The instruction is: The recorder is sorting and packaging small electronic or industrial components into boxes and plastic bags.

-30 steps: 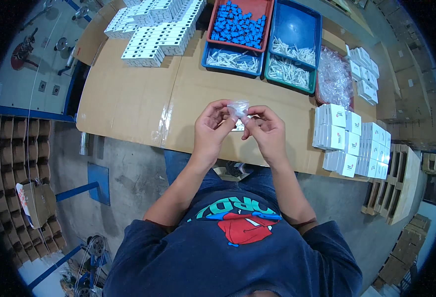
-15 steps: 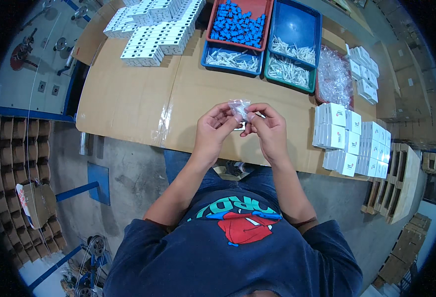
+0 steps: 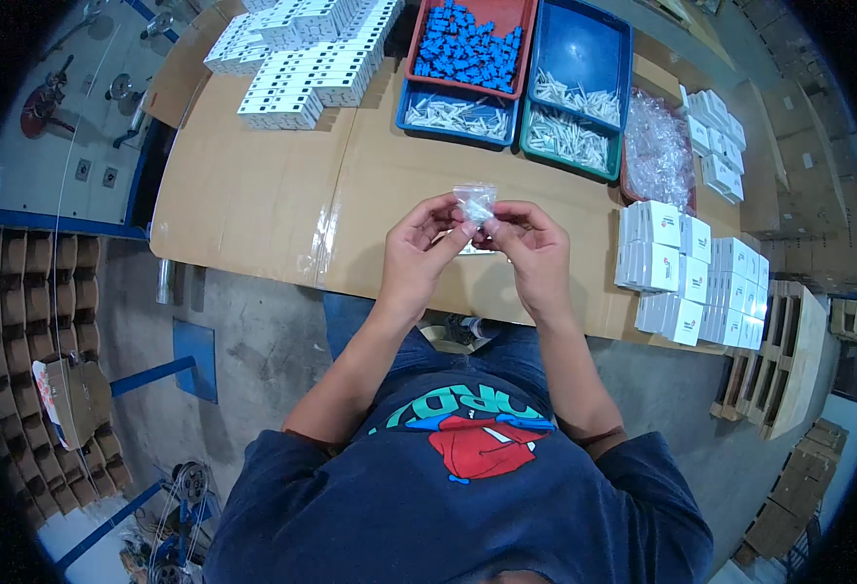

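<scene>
- At ten o'clock from our hands, rows of white boxes (image 3: 297, 58) cover the far left of the cardboard-topped table (image 3: 243, 195); they look unmoved since a second ago.
- Our left hand (image 3: 419, 255) and right hand (image 3: 531, 251) meet above the table's near edge, fingertips pinched together on a small clear bag (image 3: 474, 201), which stands up between them at twelve o'clock from the knuckles.
- Over the last second the bag has stayed in that pinch and the hands have barely shifted. We judge the work on the bag is still going on, not finished or put down.
- At twelve o'clock sit the trays: a red tray (image 3: 467, 44) of blue parts, with a blue tray (image 3: 456, 115) of white parts just in front of it.
- At one o'clock, a deeper blue tray (image 3: 584, 49) and a green tray (image 3: 570, 136) hold more white parts, and a heap of clear bags (image 3: 657, 146) lies just beside them.
- At three o'clock, stacked white cartons (image 3: 687, 277) line the right edge.
- Hard to tell: what is inside the bag, and whether its mouth is open or sealed; the fingers cover its lower half. A small white thing on the table under the hands is mostly hidden. The fisheye rim bends and cuts off the far trays and boxes.
</scene>
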Motion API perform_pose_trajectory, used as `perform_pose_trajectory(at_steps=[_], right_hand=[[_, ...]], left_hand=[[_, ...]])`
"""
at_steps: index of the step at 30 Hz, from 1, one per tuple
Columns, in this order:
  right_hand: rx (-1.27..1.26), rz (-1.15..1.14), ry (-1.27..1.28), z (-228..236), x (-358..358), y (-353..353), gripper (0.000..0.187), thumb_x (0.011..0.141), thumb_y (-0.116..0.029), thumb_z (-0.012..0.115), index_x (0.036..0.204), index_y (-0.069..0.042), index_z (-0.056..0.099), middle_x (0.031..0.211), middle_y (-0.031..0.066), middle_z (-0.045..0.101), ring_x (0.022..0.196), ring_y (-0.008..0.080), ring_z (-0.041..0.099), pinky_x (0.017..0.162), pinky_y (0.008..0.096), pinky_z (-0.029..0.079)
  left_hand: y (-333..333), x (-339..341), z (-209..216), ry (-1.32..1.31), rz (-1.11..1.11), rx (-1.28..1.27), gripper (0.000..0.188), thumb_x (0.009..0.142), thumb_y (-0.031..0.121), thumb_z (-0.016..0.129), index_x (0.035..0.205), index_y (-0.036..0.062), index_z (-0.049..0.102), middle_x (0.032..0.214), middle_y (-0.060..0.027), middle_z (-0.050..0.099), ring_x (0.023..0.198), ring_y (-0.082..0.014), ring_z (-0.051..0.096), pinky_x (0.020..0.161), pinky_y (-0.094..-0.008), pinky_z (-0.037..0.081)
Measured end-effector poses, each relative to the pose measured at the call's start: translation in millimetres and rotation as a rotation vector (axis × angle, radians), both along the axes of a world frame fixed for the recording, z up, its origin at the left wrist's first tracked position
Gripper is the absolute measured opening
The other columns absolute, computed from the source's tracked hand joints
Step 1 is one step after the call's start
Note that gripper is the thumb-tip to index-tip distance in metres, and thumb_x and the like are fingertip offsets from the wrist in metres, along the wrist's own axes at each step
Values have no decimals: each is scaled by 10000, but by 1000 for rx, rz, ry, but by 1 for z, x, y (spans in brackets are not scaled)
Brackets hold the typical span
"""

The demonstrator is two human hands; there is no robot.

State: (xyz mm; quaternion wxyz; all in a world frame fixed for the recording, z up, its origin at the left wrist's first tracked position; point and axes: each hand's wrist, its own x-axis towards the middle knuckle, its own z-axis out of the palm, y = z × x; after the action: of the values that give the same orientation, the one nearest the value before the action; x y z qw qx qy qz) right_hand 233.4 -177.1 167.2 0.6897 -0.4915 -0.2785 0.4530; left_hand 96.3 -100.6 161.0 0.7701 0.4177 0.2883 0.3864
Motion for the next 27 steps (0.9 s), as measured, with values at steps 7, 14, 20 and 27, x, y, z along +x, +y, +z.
perform_pose_trajectory(at_steps=[7,14,20,27], right_hand=[[-22,12,-6,-3,0,0,212,916,21,657,1121,64,623,1007,121,692,894,172,692,831,322,593],[-33,127,-92,-2,2,-2,245,885,45,682,1119,61,612,1048,109,667,954,139,656,854,274,572],[-54,76,-42,5,1,-1,247,888,32,687,1123,54,614,1007,90,674,929,125,651,830,250,563],[-51,2,1,1,3,-1,228,894,3,691,1108,38,622,978,97,681,841,129,658,764,270,557]], left_hand=[[-1,-3,-6,41,14,10,290,908,0,676,1189,-23,608,1046,-63,658,966,-124,637,880,-266,524],[0,-5,-11,62,23,38,220,922,0,646,1138,-22,612,1034,-52,653,954,-111,627,872,-256,514],[-2,-2,-1,26,-7,29,262,924,24,661,1171,-25,593,1049,-61,650,957,-111,628,880,-253,515],[-1,-4,-3,43,-20,39,272,924,21,656,1179,-28,576,1055,-91,655,930,-155,659,859,-300,549]])
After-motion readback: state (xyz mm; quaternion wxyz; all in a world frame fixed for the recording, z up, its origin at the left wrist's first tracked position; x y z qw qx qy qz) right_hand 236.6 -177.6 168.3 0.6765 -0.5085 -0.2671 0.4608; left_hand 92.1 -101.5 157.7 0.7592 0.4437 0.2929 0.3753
